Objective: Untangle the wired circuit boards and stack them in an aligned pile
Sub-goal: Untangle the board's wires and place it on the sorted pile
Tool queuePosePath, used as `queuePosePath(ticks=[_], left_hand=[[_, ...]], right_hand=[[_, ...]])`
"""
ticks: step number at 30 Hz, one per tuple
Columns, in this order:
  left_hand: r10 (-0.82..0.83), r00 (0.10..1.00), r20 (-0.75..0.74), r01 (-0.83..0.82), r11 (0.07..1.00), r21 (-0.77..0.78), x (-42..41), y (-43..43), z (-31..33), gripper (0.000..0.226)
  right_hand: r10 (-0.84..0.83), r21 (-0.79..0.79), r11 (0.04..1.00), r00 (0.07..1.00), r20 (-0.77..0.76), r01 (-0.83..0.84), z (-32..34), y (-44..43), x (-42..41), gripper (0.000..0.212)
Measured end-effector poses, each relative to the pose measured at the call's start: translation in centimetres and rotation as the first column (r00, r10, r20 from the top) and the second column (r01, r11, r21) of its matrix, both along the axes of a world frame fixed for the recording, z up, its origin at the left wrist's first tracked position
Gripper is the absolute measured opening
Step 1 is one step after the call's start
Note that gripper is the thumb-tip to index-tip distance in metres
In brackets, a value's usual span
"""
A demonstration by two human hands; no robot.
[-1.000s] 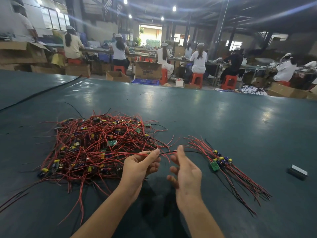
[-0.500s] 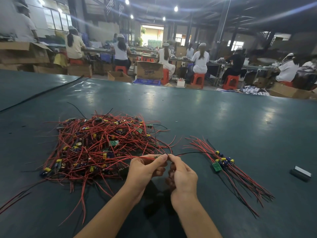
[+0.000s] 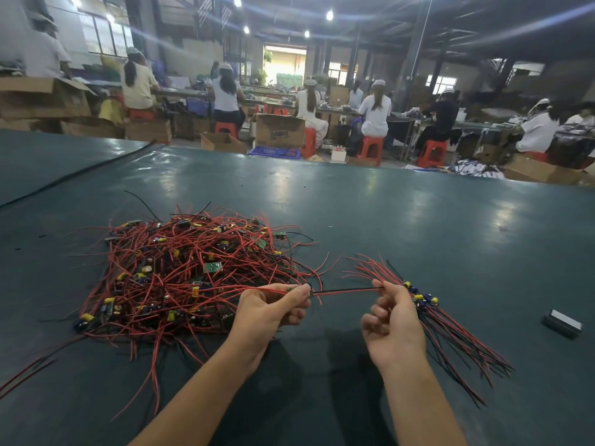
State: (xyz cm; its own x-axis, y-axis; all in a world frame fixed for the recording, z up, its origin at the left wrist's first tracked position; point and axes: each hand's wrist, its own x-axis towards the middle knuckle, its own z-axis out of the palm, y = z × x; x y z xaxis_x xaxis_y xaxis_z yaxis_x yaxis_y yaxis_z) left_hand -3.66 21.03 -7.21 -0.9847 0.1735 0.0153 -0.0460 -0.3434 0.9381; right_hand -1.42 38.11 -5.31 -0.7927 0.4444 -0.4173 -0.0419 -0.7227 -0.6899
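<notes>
Workshop hall with a dark green table (image 3: 354, 204) in the foreground and rows of seated workers (image 3: 375, 111) on red stools (image 3: 370, 146) behind it. Containers stand on the floor past the far table edge: a printed cardboard box (image 3: 279, 130) with its top flaps up, a low open carton (image 3: 222, 142) just left of it, and a blue crate (image 3: 273, 151) at its foot. A large carton (image 3: 42, 98) sits at far left and another carton (image 3: 541, 170) at far right. The contents of all five are hidden from this angle.

On the table, the tangled heap (image 3: 193, 275) of red-wired circuit boards lies left of centre, with yellow and blue components showing among the wires. Its near right edge reaches the left hand (image 3: 270, 312). That hand pinches one small board (image 3: 294, 288) between thumb and forefinger, with the remaining fingers curled under. A wire pair (image 3: 347, 290), one black and one red, runs taut from this board to the right hand (image 3: 394, 320), which pinches its far end between thumb and forefinger, the other fingers loosely curled. Both hands are raised above the table, well apart.

The sorted pile (image 3: 450, 326) lies directly behind and beside the right hand, its boards grouped at the upper end and its wires fanning toward the lower right. A small dark block (image 3: 561, 323) with a pale top rests apart at far right. A black cable (image 3: 80, 170) crosses the table's far left.
</notes>
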Motion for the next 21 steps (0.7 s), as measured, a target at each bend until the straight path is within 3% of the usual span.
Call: queuePosePath(ticks=[9, 21], left_hand=[[-0.036, 0.999, -0.018, 0.036, 0.999, -0.005, -0.04, -0.64, 0.08, 0.032], [0.004, 0.997, 0.072, -0.018, 0.983, 0.185, -0.11, -0.52, 0.52, 0.028]], right_hand=[[0.041, -0.067, 0.997, 0.999, -0.025, -0.042, -0.31, 0.28, 0.15, 0.031], [-0.069, 0.202, 0.977, 0.998, -0.009, 0.069, -0.17, -0.56, 0.04, 0.026]])
